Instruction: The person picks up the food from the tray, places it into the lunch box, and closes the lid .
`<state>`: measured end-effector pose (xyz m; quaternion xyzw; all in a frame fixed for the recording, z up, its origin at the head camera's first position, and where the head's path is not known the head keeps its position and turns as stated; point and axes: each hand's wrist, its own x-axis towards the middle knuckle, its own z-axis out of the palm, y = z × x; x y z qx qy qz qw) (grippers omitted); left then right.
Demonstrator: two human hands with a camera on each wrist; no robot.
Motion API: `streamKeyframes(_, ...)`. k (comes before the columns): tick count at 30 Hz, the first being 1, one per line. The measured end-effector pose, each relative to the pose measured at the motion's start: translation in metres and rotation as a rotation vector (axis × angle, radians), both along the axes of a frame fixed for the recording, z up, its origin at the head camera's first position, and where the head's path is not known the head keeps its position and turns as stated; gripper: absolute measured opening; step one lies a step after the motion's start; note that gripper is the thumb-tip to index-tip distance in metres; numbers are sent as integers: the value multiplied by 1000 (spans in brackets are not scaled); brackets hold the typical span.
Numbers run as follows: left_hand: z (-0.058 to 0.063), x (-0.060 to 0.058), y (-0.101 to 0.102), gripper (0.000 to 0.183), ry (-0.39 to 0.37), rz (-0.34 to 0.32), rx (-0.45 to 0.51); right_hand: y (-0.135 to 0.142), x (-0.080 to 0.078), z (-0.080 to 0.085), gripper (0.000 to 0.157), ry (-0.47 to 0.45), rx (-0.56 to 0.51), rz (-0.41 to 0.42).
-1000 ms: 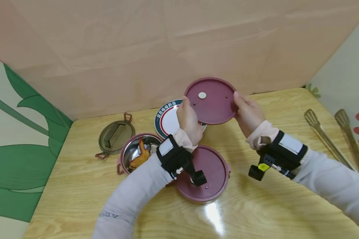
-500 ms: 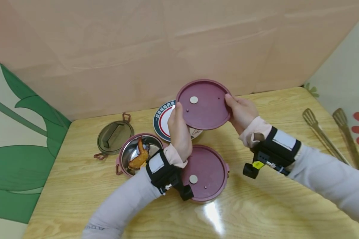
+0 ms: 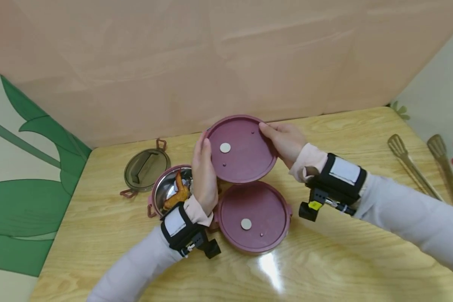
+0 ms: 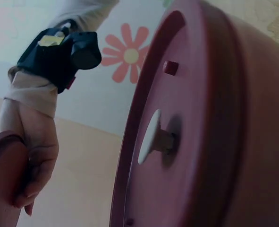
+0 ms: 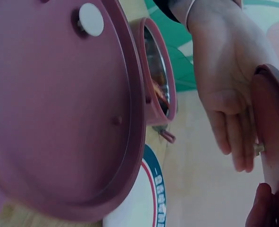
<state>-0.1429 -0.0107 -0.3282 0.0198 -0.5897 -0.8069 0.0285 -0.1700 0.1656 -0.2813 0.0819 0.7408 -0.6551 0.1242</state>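
Observation:
A round maroon lid [image 3: 243, 157] with a white knob hangs tilted above the table in the head view. My right hand [image 3: 287, 141] pinches its right rim, thumb on the near face. Along the left rim lies my left hand [image 3: 205, 178]; in the right wrist view this left hand [image 5: 226, 90] has straight fingers against the lid [image 5: 271, 127]. Just below, a similar maroon lid [image 3: 254, 209] covers a pot; its knob [image 4: 151, 137] is large in the left wrist view. Beside it, an uncovered pot [image 3: 153, 193] contains a chicken wing [image 3: 180, 195], partly behind my left hand.
A glass lid [image 3: 151, 170] with a dark handle lies at the back left. Two slotted turners [image 3: 413, 167] are at the right by the wall. The plate [image 5: 130, 203] shows in the right wrist view; the raised lid hides most of it in the head view.
Both hands have moved left and toward the near side with the lid, which now sits right above the covered pot's far edge. The left hand has swung clear of the lower lid's knob.

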Motion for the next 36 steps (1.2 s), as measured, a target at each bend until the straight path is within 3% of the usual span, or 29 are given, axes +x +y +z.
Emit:
streamKeyframes(9,3,15,-31,45,109,205,-44,-52,-8,6,43,-7,28,75)
streamKeyframes(13,1,23,-46,43,98,266,-56,-74,-10,6,46,31,88,134)
streamKeyframes(16,-2,28,-58,43,57,296,-79,-86,-12,4,48,53,196,224)
streamKeyframes(20,-8,33,-71,44,-5,296,-116,-96,-15,-3,49,67,334,354)
streamKeyframes(23,-14,35,-80,45,-59,279,-167,-101,-15,-10,50,34,375,424)
streamKeyframes(30,-26,39,-96,45,-136,238,-267,-109,-15,-19,51,-43,455,508)
streamKeyframes(36,-39,39,-104,47,-171,191,-460,-107,-17,-22,45,-42,632,624)
